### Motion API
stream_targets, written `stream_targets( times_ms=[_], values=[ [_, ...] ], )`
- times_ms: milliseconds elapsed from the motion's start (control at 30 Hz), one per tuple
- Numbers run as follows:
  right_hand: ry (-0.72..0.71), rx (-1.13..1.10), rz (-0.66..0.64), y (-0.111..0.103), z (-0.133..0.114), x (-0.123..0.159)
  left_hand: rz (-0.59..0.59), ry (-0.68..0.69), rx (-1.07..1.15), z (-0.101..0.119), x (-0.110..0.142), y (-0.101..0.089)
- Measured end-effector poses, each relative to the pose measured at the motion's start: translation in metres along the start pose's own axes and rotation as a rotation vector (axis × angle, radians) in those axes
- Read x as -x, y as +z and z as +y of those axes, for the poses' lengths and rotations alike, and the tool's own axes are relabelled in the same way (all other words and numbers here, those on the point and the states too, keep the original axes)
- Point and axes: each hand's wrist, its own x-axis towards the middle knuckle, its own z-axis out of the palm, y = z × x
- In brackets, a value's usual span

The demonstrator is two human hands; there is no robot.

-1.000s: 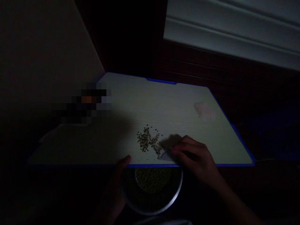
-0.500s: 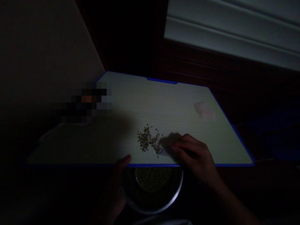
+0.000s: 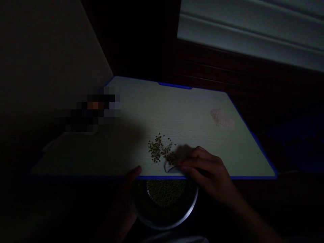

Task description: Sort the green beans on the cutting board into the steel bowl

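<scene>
My right grip [image 3: 210,168] pinched a thin pale piece [image 3: 174,169], with green seeds [image 3: 155,148] scattered just left on the bench [image 3: 189,111]; my left grip [image 3: 128,202] touched its near edge, closure unclear.

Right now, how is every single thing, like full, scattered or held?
Table: dim, shadowed at left
Green seeds: loosely scattered near the front edge
Pale grains: in a patch at right
Bowl: holding many green seeds, partly hidden
Left hand: thumb at the table's edge
Right hand: pinching a thin curved piece
Thin curved piece: held, material unclear
</scene>
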Motion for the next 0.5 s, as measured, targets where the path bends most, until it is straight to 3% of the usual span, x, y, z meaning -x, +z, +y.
stream_targets(
  times_ms=[200,333,400,500],
  values=[
    [0.23,0.116,0.157,-0.01,0.005,0.002,0.019,-0.053,0.064,0.016,0.007,0.004],
    [0.249,0.172,0.234,-0.013,0.012,0.0,0.02,-0.035,0.022,0.019,0.009,0.004],
    [0.216,0.197,0.222,-0.011,0.01,-0.002,0.046,-0.024,0.013,0.017,0.009,0.003],
    [0.133,0.19,0.091,-0.005,0.003,-0.008,0.071,-0.019,-0.002,0.014,0.008,0.001]
  ],
)
